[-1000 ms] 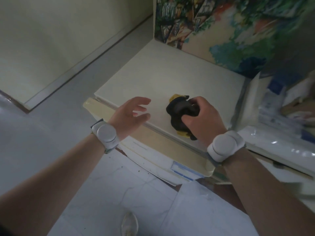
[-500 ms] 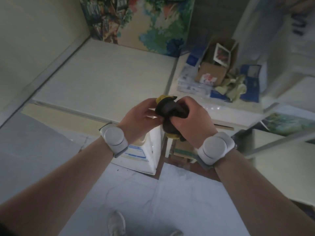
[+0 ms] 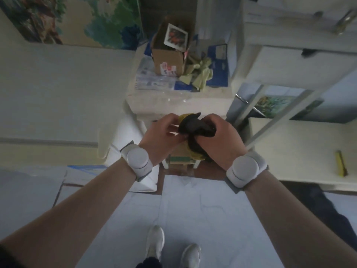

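Since one second ago, the left hand (image 3: 160,137) is brought across to the black and yellow bundle (image 3: 193,125), which is held by the right hand (image 3: 219,141) alone at that earlier time. Now the bundle is held between both hands, up in the air in front of the body. It is pinched by the left fingers on its left side, and the right fingers are curled around its right side. A yellow bit is seen poking out at the top, and another under the right hand.

It looks like the soft bundle is being pulled open. For this to be done well, one end should be kept tight in the right hand while the other end is tugged slowly by the left fingers. A hard yank is best avoided, so nothing is dropped by the white shoes (image 3: 155,242) far below the hands.

Half a second ago, the same two-hand hold is seen. The cardboard box (image 3: 168,55) and the green cloth (image 3: 201,76) are now seen straight past the hands, not off to the right as before.
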Tool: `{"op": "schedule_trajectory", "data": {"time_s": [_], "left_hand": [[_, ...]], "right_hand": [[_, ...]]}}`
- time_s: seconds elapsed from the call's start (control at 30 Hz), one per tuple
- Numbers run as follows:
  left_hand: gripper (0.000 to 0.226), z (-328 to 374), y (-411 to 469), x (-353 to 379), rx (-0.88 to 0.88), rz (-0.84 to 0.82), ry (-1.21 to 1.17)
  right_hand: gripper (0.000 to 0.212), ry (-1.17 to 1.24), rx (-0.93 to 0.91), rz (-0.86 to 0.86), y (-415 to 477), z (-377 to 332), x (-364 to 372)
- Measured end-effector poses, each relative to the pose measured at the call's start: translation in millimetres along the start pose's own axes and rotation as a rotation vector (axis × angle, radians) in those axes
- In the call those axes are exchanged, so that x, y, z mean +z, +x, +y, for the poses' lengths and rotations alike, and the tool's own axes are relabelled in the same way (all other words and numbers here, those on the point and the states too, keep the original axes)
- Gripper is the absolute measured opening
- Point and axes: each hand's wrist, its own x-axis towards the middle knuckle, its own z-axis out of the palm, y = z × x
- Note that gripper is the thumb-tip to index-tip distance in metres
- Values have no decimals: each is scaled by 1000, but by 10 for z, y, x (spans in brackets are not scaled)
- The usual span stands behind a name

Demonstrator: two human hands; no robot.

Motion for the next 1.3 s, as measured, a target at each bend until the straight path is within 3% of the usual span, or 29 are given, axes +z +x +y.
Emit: {"op": "schedule_trajectory", "data": {"time_s": [0.2,0.53,0.93,1.23,1.3], "left_hand": [[28,-81,149,415,-15,-123,3],[33,-216,405,1161,-43,-298,100],[23,-400,783,2663,-58,-316,270],[43,-636,1190,4247,-386,-382,170],[37,-755,1263,4500,-432,-364,68]], "right_hand": [[15,18,139,58,-110,405,-67],[27,38,304,99,-226,1164,-192],[25,122,450,93,-245,2677,-496],[22,123,636,78,-138,4140,-729],[22,122,678,89,-75,4426,-771]]}}
